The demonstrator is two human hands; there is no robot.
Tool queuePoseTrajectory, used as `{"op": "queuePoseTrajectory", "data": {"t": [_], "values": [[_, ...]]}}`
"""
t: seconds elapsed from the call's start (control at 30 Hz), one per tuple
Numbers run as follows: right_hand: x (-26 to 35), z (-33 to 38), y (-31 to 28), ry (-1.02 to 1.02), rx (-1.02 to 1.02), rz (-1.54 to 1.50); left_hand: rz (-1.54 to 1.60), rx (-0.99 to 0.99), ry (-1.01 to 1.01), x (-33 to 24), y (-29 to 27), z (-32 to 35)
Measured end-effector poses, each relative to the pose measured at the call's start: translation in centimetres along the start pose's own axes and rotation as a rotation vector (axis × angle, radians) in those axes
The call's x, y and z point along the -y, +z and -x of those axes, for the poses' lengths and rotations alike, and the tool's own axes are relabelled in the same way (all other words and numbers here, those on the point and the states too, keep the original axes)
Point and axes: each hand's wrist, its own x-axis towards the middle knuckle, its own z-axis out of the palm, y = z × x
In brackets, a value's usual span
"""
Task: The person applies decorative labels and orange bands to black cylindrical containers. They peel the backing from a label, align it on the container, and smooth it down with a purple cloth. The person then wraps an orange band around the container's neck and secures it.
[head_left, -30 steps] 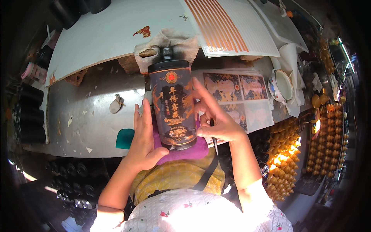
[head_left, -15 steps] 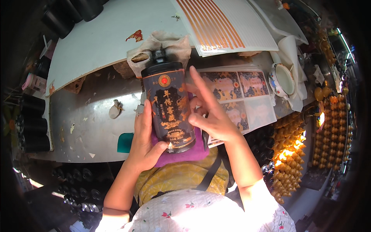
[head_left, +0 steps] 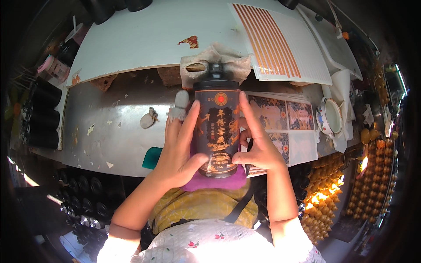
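White board (head_left: 144, 39) spans the far side, with a sheet of orange strips (head_left: 274, 41) on its right end. Grey metal bench (head_left: 101, 127) sits nearer, scattered with paper scraps. Right of centre on the bench: sheets of printed labels (head_left: 285, 116). Far right and near right: trays of small gold caps (head_left: 377, 184). Left edge: row of black bottles (head_left: 41, 111).

Work item: 1 dark cylindrical bottle (head_left: 218, 127) with gold and orange label, black cap pointing far, lying over a purple cloth (head_left: 215, 182) at the near bench edge, centre of view.

Left hand (head_left: 180, 149) is pressed flat along the bottle's left side, thumb across the lower label; one fingertip is wrapped in white tape. Right hand (head_left: 258, 147) cups the right side, fingers stretched up the label, thumb near the base. Both hands are grasping the bottle, open-palmed, not clenched.

Risks, my read:
- bottle is round and only pinched between 2 flat palms, so uneven pressure could roll it off the cloth and over the near edge
- fingers sliding across the label could crease or skew it
- small white cup (head_left: 330, 117) sits just right of the labels; a right elbow swing could knock it.
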Motion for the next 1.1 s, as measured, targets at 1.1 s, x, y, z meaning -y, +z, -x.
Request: {"op": "queuePoseTrajectory", "data": {"t": [1.1], "values": [[1.0, -1.4, 0.6, -0.191, -0.072, 0.535, -0.084, -0.006, 0.017, -3.1, 0.0, -2.3]]}}
